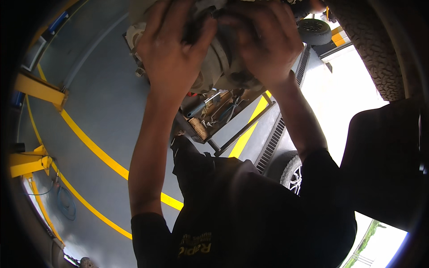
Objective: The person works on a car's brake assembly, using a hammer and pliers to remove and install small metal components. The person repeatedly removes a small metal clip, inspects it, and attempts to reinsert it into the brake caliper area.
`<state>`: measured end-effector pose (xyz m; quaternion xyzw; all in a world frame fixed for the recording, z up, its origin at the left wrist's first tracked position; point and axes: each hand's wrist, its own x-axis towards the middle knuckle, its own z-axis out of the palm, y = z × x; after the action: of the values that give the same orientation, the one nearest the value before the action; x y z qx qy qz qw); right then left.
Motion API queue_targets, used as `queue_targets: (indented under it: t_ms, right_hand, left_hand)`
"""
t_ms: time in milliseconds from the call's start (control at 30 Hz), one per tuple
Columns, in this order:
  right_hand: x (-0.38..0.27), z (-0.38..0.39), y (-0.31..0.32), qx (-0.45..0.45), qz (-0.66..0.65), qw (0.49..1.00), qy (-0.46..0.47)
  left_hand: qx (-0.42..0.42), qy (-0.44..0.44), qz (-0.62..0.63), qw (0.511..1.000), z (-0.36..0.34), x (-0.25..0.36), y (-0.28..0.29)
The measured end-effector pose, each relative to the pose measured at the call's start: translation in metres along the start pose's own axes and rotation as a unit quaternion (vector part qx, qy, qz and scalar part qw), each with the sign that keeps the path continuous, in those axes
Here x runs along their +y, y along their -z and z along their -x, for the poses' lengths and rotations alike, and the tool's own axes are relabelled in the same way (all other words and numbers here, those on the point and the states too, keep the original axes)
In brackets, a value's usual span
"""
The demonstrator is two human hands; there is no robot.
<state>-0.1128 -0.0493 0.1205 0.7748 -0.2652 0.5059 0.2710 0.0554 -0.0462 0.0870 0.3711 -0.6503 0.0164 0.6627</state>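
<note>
Grey workshop floor (103, 89) crossed by bright yellow lines (96, 152); yellow lift arms (38, 88) at its edge. A dull tan-grey metal assembly (219, 62), grimy and mottled. A tool cart (214, 116) holds a blue-handled tool (196, 109). Black tyre (380, 49) with blocky tread; a black shirt (250, 214) bears yellow lettering.

No packages, signs or screens visible
</note>
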Motion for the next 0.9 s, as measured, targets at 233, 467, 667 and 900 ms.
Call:
queue_targets:
  t_ms: [233,467,667,900]
  right_hand:
    - [-0.010,0.024,0.025,0.053,0.005,0.997,-0.051]
    - [-0.013,0.242,0.052,0.106,-0.001,0.821,-0.561]
    - [-0.020,0.391,0.030,-0.244,0.182,0.724,-0.619]
    - [-0.085,0.307,-0.088,-0.279,-0.031,0.778,-0.562]
  left_hand:
    - [0.020,-0.048,-0.040,0.998,-0.001,0.000,0.000]
    - [-0.027,-0.021,-0.046,0.998,-0.001,0.011,0.012]
    - [-0.060,-0.027,-0.062,0.996,-0.007,0.001,0.007]
    - [-0.104,-0.082,-0.052,0.990,-0.016,-0.007,0.024]
